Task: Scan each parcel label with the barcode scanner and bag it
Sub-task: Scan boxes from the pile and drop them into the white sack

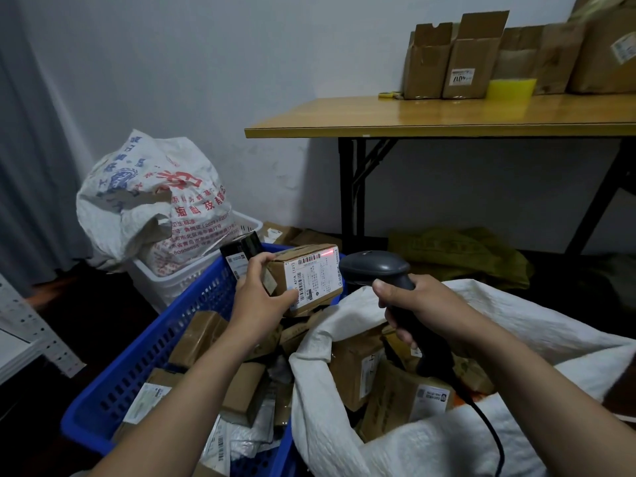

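Left hand point(263, 290) gripping parcel point(303, 278), right hand point(418, 306) clenching scanner point(378, 268) — label print unreadable, cable cut off

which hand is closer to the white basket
Left. The left hand holds a parcel just right of the white basket; the right hand grips the scanner farther right, over the sack.
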